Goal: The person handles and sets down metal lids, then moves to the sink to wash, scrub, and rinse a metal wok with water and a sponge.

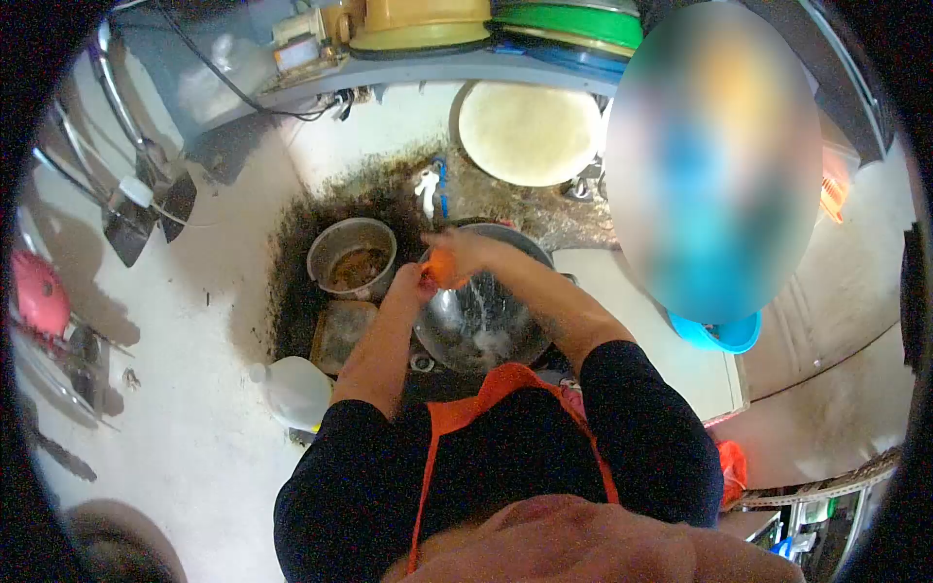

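Observation:
My left hand (412,280) is closed around the lower left side of a bright orange object (444,266), whose kind I cannot make out. From the right, my right hand (468,251) curls over the same object, its fingers partly blurred and one reaching leftward. Both hands are above the left rim of a large, dark metal basin (452,330). Whitish streaks and a pale splash show on the basin's inner surface. Just beyond my hands, a white tap (426,185) stands by the stained wall.
Left of the basin sits a metal pot (326,277) with brownish contents. A worn square slab (342,335) and a white plastic jug (296,389) are nearer. A round pale board (530,134) leans at the back; a blue bowl (729,335) stands right. Utensils hang at left.

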Available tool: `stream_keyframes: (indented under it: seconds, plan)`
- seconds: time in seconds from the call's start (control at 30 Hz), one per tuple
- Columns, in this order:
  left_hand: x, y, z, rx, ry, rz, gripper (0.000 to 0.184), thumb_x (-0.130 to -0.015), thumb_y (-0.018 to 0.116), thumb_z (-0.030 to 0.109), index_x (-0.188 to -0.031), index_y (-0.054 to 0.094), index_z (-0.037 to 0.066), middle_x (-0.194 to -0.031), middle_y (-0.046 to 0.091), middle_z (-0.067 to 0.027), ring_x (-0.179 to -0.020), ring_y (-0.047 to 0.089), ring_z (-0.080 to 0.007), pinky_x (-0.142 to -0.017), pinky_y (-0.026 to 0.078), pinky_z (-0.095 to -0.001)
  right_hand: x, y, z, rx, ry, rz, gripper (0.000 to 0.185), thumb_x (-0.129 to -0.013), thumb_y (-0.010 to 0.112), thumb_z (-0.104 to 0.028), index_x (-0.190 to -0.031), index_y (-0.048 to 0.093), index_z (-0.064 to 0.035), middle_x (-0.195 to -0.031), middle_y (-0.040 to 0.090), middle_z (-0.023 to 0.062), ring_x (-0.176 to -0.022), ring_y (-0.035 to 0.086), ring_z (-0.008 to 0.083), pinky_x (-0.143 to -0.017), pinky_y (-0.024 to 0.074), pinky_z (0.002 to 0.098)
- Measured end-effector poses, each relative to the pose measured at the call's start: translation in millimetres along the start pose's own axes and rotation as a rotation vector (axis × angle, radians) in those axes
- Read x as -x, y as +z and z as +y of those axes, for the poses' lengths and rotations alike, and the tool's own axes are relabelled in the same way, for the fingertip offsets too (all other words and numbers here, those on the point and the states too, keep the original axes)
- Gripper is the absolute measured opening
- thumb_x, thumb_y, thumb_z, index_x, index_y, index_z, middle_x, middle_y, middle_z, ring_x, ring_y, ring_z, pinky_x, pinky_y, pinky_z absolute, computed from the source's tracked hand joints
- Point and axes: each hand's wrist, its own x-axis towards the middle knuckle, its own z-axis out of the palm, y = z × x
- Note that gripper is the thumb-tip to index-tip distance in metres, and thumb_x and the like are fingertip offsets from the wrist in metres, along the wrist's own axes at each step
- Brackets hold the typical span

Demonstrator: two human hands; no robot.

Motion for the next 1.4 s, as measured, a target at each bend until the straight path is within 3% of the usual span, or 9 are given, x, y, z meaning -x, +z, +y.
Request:
stream_keyframes:
  seconds: [0.13, 0.23, 0.4, 0.6, 0.7, 0.8, 0.9, 1.03, 1.4]
  plan:
    - [99.9, 78.8, 8.0, 0.025, -0.17, -0.235, 0.024, -0.085, 0.038, 0.025, -0.084, 0.051, 0.005, -0.071, 0.052, -0.0058, -0.052, 0.049, -0.0164, -0.047, 0.048, -0.0318, 43.6, -1.8, -5.3, -0.002, -0.073, 0.126, 0.076, -0.05, 0.073, -0.038, -0.116, 0.042, -0.0182, -0.112, 0.042, 0.0167, -0.096, 0.049, 0.0348, -0.081, 0.0418, 0.0424]
    - [150.9, 107.5, 22.1, -0.153, -0.19, -0.196, 0.027, -0.086, 0.039, 0.03, -0.092, 0.05, 0.006, -0.082, 0.052, -0.0065, -0.063, 0.05, -0.0182, -0.056, 0.047, -0.0365, 60.8, -38.1, -4.7, -0.006, 0.014, 0.62, 0.069, -0.048, 0.074, -0.035, -0.108, 0.045, -0.0153, -0.102, 0.047, 0.0136, -0.09, 0.051, 0.0327, -0.077, 0.0441, 0.0403]
    - [117.6, 38.6, 14.5, -0.538, -0.32, -0.227, 0.036, -0.083, 0.044, 0.04, -0.108, 0.047, 0.014, -0.101, 0.049, -0.0071, -0.087, 0.048, -0.0234, -0.072, 0.042, -0.0466, 91.9, -144.0, -36.4, 0.069, -0.07, 0.197, 0.072, -0.047, 0.074, -0.038, -0.109, 0.047, -0.015, -0.099, 0.049, 0.0144, -0.091, 0.051, 0.0299, -0.08, 0.0416, 0.0349]
    - [164.1, 5.2, -4.1, -1.036, -0.279, -0.01, 0.039, -0.079, 0.05, 0.038, -0.112, 0.046, 0.017, -0.096, 0.05, -0.0024, -0.083, 0.047, -0.0206, -0.071, 0.042, -0.0422, 78.2, -321.4, -57.4, -0.42, -0.183, 0.526, 0.041, -0.067, 0.067, -0.027, -0.1, 0.053, -0.0079, -0.085, 0.058, 0.0038, -0.068, 0.055, 0.014, -0.054, 0.0467, 0.027]
    - [170.0, -27.4, -13.8, -1.002, -0.248, 0.024, 0.034, -0.078, 0.051, 0.034, -0.107, 0.049, 0.016, -0.087, 0.05, -0.0014, -0.078, 0.046, -0.0184, -0.065, 0.042, -0.0384, 49.9, -388.6, -61.7, -0.555, -0.181, 0.729, 0.046, -0.065, 0.069, -0.026, -0.1, 0.048, -0.0051, -0.084, 0.057, 0.0065, -0.07, 0.055, 0.0149, -0.055, 0.0472, 0.0266]
    - [194.5, -49.6, -22.3, -1.049, -0.163, -0.11, 0.029, -0.077, 0.05, 0.032, -0.1, 0.053, 0.015, -0.078, 0.049, -0.0012, -0.073, 0.045, -0.0152, -0.056, 0.04, -0.0352, -60.6, -433.3, 19.0, -0.21, 0.051, 1.443, 0.045, -0.068, 0.066, -0.026, -0.103, 0.047, -0.0046, -0.086, 0.057, 0.0093, -0.073, 0.055, 0.0173, -0.059, 0.047, 0.0274]
    - [213.1, -50.4, -16.0, -1.316, -0.181, -0.041, 0.029, -0.076, 0.049, 0.031, -0.097, 0.055, 0.011, -0.079, 0.054, -0.0067, -0.071, 0.05, -0.0184, -0.057, 0.042, -0.0364, -81.9, -425.5, 32.5, 0.249, 0.305, 1.177, 0.041, -0.071, 0.061, -0.027, -0.104, 0.049, -0.0053, -0.092, 0.056, 0.0099, -0.078, 0.054, 0.0203, -0.065, 0.045, 0.0322]
    - [201.3, -122.0, -36.9, -1.537, 0.531, 0.098, 0.027, -0.074, 0.05, 0.023, -0.091, 0.056, 0.003, -0.089, 0.058, -0.0171, -0.086, 0.054, -0.0336, -0.073, 0.043, -0.0397, -101.6, -428.0, 41.3, 0.573, 0.396, 0.974, 0.038, -0.074, 0.054, -0.029, -0.104, 0.052, -0.0064, -0.099, 0.055, 0.0107, -0.086, 0.053, 0.0243, -0.072, 0.0424, 0.0385]
    - [170.2, -126.5, 9.0, -1.805, 0.31, 0.832, 0.033, -0.076, 0.048, 0.022, -0.107, 0.052, 0.011, -0.117, 0.045, -0.0162, -0.107, 0.04, -0.035, -0.083, 0.035, -0.0518, -63.5, -379.2, -33.2, 0.874, 0.316, 1.08, 0.041, -0.072, 0.05, -0.03, -0.108, 0.053, -0.0102, -0.101, 0.056, 0.0131, -0.094, 0.054, 0.0288, -0.08, 0.0372, 0.0464]
